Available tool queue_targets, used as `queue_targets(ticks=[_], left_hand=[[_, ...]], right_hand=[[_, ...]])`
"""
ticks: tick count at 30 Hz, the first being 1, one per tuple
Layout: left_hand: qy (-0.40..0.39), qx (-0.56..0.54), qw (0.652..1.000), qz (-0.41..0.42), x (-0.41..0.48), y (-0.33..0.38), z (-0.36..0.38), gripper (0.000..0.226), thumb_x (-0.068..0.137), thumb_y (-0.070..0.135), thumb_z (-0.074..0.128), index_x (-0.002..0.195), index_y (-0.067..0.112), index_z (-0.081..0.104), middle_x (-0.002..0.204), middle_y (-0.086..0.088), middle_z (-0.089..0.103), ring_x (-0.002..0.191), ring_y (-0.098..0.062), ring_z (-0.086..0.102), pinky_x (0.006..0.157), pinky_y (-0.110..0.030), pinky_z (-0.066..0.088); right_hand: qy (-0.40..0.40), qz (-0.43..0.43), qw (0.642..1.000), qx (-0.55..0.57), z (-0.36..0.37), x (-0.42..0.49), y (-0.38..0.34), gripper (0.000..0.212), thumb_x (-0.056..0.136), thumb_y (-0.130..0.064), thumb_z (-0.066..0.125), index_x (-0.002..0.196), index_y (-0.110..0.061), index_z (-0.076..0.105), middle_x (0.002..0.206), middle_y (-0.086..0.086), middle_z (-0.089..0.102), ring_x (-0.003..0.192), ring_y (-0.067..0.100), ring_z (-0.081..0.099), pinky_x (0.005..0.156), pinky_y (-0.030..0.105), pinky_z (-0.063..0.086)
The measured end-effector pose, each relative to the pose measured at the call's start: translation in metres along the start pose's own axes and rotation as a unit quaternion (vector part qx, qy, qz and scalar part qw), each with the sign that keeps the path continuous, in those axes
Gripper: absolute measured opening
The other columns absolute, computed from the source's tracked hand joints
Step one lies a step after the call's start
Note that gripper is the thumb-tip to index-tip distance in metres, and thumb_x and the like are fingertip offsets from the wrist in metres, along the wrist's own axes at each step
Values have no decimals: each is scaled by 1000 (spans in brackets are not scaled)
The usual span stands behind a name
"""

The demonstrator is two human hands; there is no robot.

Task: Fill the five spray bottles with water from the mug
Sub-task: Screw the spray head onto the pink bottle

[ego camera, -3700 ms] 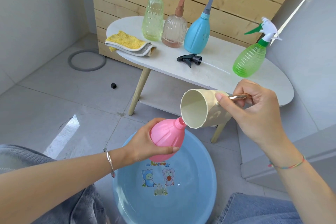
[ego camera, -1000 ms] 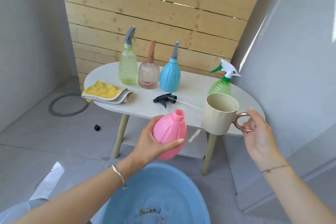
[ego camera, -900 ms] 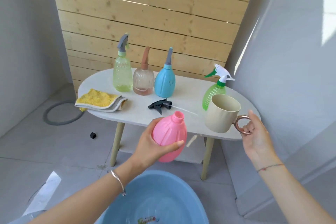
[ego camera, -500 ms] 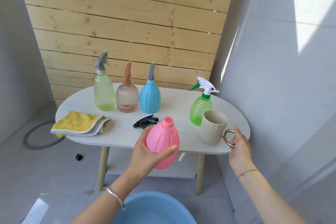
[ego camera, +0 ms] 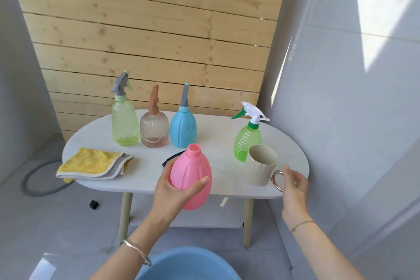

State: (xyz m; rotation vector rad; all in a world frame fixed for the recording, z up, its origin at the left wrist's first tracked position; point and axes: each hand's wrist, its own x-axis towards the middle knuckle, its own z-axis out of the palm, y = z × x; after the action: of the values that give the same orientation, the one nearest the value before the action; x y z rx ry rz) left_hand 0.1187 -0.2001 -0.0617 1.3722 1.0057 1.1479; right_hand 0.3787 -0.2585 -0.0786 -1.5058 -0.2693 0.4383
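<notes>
So the left hand (ego camera: 172, 188) is wrapped round the ribbed, egg-shaped pink plastic bottle (ego camera: 193, 173), capless and upright, just off the white oval surface (ego camera: 145, 179). The matte cream mug (ego camera: 261, 170) stands on it, with the right hand (ego camera: 294, 183) loosely curved at its coppery ring handle. Can't tell if it's actually gripping.

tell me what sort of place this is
Probably a home balcony or wash corner: wooden slat wall, grey tiled floor, and a blue basin by a low table.
</notes>
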Motion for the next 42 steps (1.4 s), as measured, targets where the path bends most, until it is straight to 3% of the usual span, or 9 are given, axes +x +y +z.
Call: queue_targets(ticks=[4,8,14,19,24,26,33,37,42], left_hand=[[22,-7,1000,-3,7,1,-10,91,38,64,79,122,40,53,117,11,62,105,-8,59,76,-24,51],[50,-7,999,-6,14,3,-23,90,36,65,77,120,42,51,114,12,60,102,-6,58,70,-20,50],[86,-11,996,-1,26,0,-41,89,35,65,77,118,41,51,112,18,58,101,-2,57,67,-15,47],[103,-13,995,-3,37,-7,-50,80,36,65,77,109,50,50,113,18,58,104,-5,57,70,-18,47],[102,-1,995,9,46,-16,-47,91,37,66,78,120,41,52,116,14,59,104,-6,57,71,-19,48],[99,1,995,14,48,-18,-44,87,37,65,78,117,44,51,115,18,59,103,-2,57,71,-16,48],[63,13,998,25,52,-27,-30,82,41,64,81,115,44,51,114,20,60,100,4,57,75,-21,52],[40,19,999,24,54,-34,-17,83,43,64,83,117,41,52,114,18,61,102,1,59,78,-20,52],[13,9,999,29,54,-38,-3,83,45,62,84,118,38,52,113,20,61,99,7,57,72,-13,52]], right_hand=[[10,-225,973,-42,12,-25,-27,48,81,-38,67,120,-16,49,127,-1,43,122,15,40,78,-5,28],[-105,-353,927,-62,46,-53,-38,34,82,-39,61,110,-21,53,111,-18,50,109,-3,44,89,3,30],[-332,-246,871,-266,129,-51,-20,20,87,-25,68,106,-23,62,113,-6,60,107,5,51,98,21,37],[-371,-266,735,-501,174,-38,-5,48,87,-43,63,127,-18,58,129,1,56,124,20,47,100,30,35],[-350,-301,692,-555,191,-34,10,24,84,-39,60,100,-22,69,100,3,63,100,25,56,76,31,36],[-336,-299,705,-548,192,-31,13,22,86,-40,58,87,-19,65,89,0,59,89,23,54,71,32,34],[-300,-160,924,-173,181,-31,-48,7,89,-19,65,95,-16,63,88,0,62,80,14,55,69,18,42],[-352,-53,934,29,174,-46,-100,14,89,-16,65,103,-19,65,99,-5,66,97,9,60,90,21,42],[-352,-73,928,93,166,-56,-137,24,87,-15,67,110,-16,62,91,-8,69,100,11,62,92,25,44]])
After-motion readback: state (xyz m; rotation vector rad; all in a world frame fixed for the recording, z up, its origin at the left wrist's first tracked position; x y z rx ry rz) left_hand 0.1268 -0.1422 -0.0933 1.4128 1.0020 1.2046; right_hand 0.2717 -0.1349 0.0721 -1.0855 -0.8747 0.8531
